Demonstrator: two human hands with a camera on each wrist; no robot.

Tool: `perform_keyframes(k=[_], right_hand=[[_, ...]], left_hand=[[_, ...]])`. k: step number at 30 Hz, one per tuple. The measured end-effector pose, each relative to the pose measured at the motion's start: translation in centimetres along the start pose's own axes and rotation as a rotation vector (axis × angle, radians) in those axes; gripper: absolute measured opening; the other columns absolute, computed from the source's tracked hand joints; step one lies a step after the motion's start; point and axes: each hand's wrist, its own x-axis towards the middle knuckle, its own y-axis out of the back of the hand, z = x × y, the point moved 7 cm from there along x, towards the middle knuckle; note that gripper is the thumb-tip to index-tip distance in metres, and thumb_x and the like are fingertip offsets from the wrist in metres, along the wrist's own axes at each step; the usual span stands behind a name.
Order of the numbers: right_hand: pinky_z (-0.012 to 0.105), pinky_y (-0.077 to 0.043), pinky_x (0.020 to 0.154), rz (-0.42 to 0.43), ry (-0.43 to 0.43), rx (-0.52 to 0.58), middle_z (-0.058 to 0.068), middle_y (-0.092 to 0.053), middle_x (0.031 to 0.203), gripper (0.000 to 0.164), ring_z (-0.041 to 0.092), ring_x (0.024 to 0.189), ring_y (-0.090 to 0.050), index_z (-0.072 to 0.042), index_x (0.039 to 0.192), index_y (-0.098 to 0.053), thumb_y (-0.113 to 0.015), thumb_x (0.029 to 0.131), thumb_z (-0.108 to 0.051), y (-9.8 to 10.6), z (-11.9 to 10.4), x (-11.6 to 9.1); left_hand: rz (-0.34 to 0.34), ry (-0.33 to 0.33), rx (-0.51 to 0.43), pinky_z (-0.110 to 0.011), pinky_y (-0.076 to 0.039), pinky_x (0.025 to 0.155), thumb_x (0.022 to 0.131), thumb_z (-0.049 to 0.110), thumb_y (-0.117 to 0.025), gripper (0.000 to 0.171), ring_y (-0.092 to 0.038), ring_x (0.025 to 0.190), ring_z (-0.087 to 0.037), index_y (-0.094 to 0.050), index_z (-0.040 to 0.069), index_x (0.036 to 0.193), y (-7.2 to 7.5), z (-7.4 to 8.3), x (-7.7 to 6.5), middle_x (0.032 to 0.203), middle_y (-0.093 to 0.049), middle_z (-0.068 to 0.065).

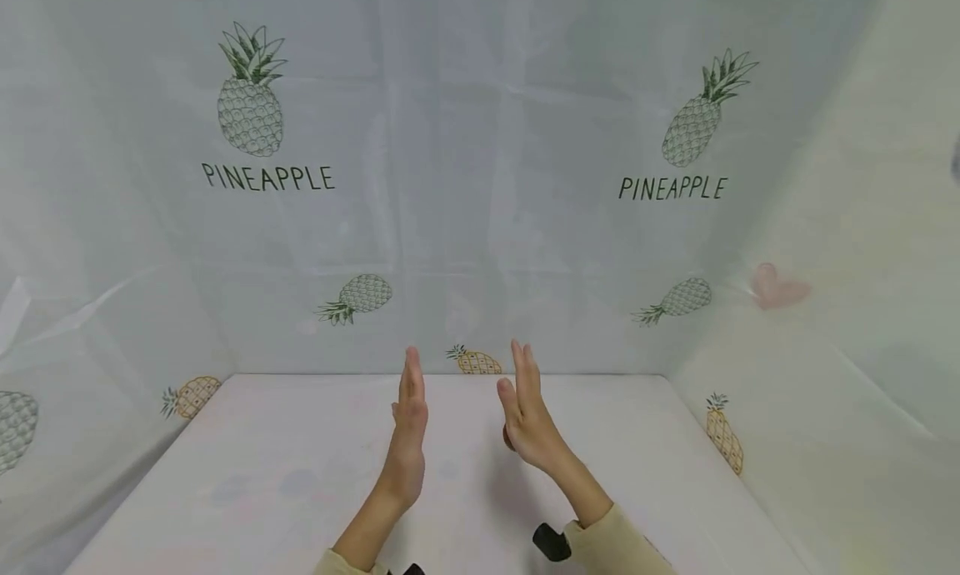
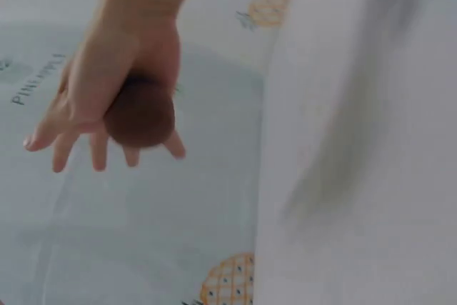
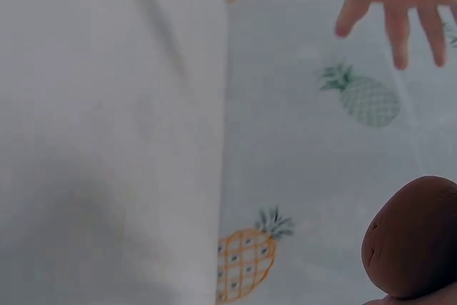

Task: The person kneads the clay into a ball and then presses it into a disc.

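Observation:
My left hand [image 1: 408, 429] is raised above the table with its fingers straight. In the right wrist view its spread fingers [image 3: 398, 37] show, with nothing in them. Facing it, my right hand [image 1: 531, 429] is also raised, fingers straight and spread. A brown rounded lump [image 2: 141, 116], like a clay ball, lies against the right palm in the left wrist view. No fingers curl round it. Small cracks mark the side of the lump [image 3: 414, 241] in the right wrist view. From the head, only its edge peeks out beside the right palm.
Below the hands lies a white tabletop [image 1: 300, 442]. A pale sheet [image 1: 450, 183] printed with pineapples hangs behind it and along both sides. A black band [image 1: 551, 542] sits at the right sleeve.

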Motion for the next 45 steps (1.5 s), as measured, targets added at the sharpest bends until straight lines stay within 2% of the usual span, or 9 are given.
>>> perform_keyframes(k=[6,11,14,17,21,25,33,39,45], right_hand=[[0.084,-0.007,0.117,-0.124,-0.065,-0.169,0.014,0.011,0.178,0.069,0.044,0.161,0.015,-0.021,0.173,-0.003,-0.038,0.117,-0.042,0.4,2.8,0.7],[0.088,-0.002,0.113,-0.210,-0.121,-0.314,0.019,0.000,0.178,0.070,0.047,0.161,0.013,-0.018,0.173,-0.014,-0.043,0.115,-0.045,0.4,5.3,0.7],[0.089,-0.005,0.112,-0.233,-0.157,-0.391,0.021,-0.007,0.177,0.068,0.049,0.161,0.007,-0.017,0.171,-0.021,-0.046,0.114,-0.046,0.5,6.8,0.3],[0.090,-0.007,0.111,-0.249,-0.191,-0.424,0.023,-0.012,0.176,0.067,0.053,0.160,0.003,-0.015,0.170,-0.027,-0.047,0.114,-0.046,0.6,8.1,-0.1],[0.091,-0.008,0.109,-0.263,-0.214,-0.425,0.029,-0.017,0.173,0.066,0.057,0.158,-0.001,-0.009,0.167,-0.031,-0.045,0.114,-0.046,0.6,9.5,-0.4],[0.090,-0.009,0.111,-0.277,-0.239,-0.439,0.028,-0.019,0.173,0.067,0.057,0.158,-0.003,-0.009,0.167,-0.033,-0.043,0.114,-0.050,0.2,10.4,-0.4],[0.087,-0.013,0.114,-0.308,-0.299,-0.515,0.024,-0.022,0.173,0.069,0.056,0.159,-0.009,-0.014,0.166,-0.036,-0.040,0.113,-0.057,-0.7,11.9,-0.7],[0.087,-0.013,0.114,-0.332,-0.301,-0.553,0.026,-0.022,0.172,0.064,0.058,0.157,-0.010,-0.010,0.165,-0.036,-0.042,0.114,-0.048,-1.5,12.4,-1.3],[0.085,-0.013,0.116,-0.356,-0.313,-0.600,0.025,-0.023,0.173,0.065,0.057,0.158,-0.012,-0.013,0.166,-0.037,-0.043,0.113,-0.051,-1.9,12.4,-1.8]], left_hand=[[-0.111,0.031,0.277,-0.081,0.011,0.116,0.114,0.041,-0.023,0.062,-0.004,0.164,-0.036,-0.005,0.030,0.172,1.2,-1.3,-0.3,0.179,0.000,0.006],[-0.168,0.054,0.522,-0.085,-0.004,0.117,0.114,0.044,-0.036,0.063,-0.026,0.159,-0.042,-0.019,0.026,0.172,2.4,-2.6,-0.8,0.179,-0.012,-0.003],[-0.201,0.055,0.651,-0.083,-0.012,0.118,0.112,0.048,-0.046,0.065,-0.031,0.157,-0.042,-0.027,0.026,0.170,2.8,-3.0,-0.8,0.177,-0.021,-0.007],[-0.239,0.073,0.718,-0.080,-0.016,0.120,0.109,0.055,-0.052,0.070,-0.030,0.158,-0.041,-0.030,0.027,0.169,3.0,-3.4,-0.8,0.176,-0.024,-0.007],[-0.274,0.124,0.728,-0.078,-0.029,0.116,0.105,0.063,-0.056,0.078,-0.037,0.154,-0.043,-0.029,0.030,0.169,3.3,-4.1,-0.9,0.175,-0.026,-0.005],[-0.269,0.157,0.692,-0.076,-0.041,0.108,0.102,0.064,-0.061,0.080,-0.043,0.151,-0.041,-0.030,0.033,0.169,3.6,-4.8,-1.4,0.173,-0.033,-0.003],[-0.258,0.135,0.661,-0.067,-0.043,0.113,0.100,0.056,-0.070,0.076,-0.048,0.148,-0.034,-0.041,0.031,0.165,3.3,-5.2,-2.1,0.162,-0.048,0.001],[-0.263,0.116,0.662,-0.065,-0.045,0.112,0.100,0.054,-0.070,0.070,-0.050,0.146,-0.033,-0.047,0.029,0.162,3.1,-5.3,-2.3,0.159,-0.052,0.002],[-0.270,0.133,0.642,-0.062,-0.046,0.112,0.101,0.053,-0.070,0.067,-0.053,0.144,-0.030,-0.049,0.030,0.160,3.3,-5.6,-2.5,0.158,-0.052,0.006]])
